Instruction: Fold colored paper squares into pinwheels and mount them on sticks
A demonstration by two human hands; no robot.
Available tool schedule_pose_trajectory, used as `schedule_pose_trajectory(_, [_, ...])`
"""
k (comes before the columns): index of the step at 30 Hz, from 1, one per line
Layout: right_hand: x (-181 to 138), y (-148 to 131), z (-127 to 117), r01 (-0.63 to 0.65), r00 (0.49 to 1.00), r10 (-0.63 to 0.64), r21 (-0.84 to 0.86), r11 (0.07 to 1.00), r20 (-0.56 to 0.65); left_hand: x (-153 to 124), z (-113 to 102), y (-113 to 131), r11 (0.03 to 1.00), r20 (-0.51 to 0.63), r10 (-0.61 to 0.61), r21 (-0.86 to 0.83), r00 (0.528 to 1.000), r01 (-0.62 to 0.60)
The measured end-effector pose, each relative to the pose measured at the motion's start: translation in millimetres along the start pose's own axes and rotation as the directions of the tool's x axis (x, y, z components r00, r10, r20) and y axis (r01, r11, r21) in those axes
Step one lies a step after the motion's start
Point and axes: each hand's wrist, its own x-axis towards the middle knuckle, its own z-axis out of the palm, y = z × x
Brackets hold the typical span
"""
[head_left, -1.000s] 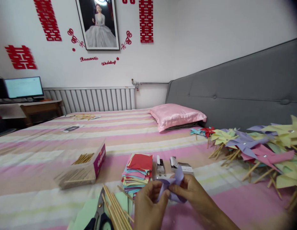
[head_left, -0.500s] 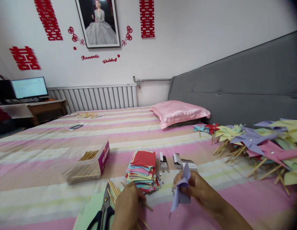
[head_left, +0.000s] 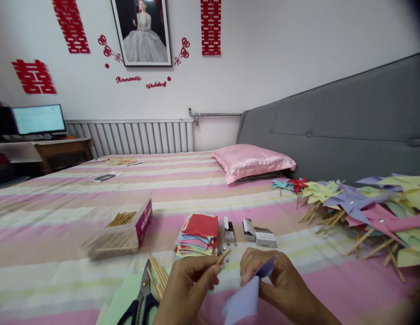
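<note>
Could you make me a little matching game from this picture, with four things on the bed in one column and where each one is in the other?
Things:
1. wooden stick
2. lilac paper
3. scissors
4. pink pillow

Places:
A. next to the grey headboard
B. held in the right hand
C. lying on the green sheet
D. pinched in the left hand

Pairs: 1-D, 2-B, 3-C, 4-A
</note>
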Motion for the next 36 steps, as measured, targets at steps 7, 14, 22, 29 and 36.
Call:
schedule_pose_trajectory(7, [2.6, -11.0, -0.2, 0.193, 0.981, -0.196, -0.206, 0.959, 0.008, -5.3, 0.9, 0.9, 0.992, 0.129, 0.083, -0.108, 0.988, -0.07])
schedule_pose_trajectory(14, [-1.3, -9.0, -2.1, 0.202, 0.974, -0.222, -0.302, 0.932, -0.035, -5.8, -0.5, 0.3, 0.995, 0.123, 0.08, -0.065, 0.989, -0.072])
schedule_pose_trajectory(22, [1.5, -9.8, -2.1, 0.264, 0.951, -0.303, -0.348, 0.899, -0.061, -4.9, 0.5, 1.6, 0.999, 0.101, 0.054, 0.001, 0.993, -0.054])
schedule_pose_trajectory(29, [1.6, -12.5, -0.2, 0.277, 0.946, -0.319, -0.355, 0.893, -0.064, -6.4, -0.7, 2.4, 0.997, 0.091, 0.064, 0.041, 0.994, -0.068])
schedule_pose_trajectory(36, [2.6, -14.5, 0.8, 0.28, 0.942, -0.327, -0.364, 0.888, -0.072, -5.3, -1.8, 2.5, 0.995, 0.103, 0.075, 0.052, 0.992, -0.081])
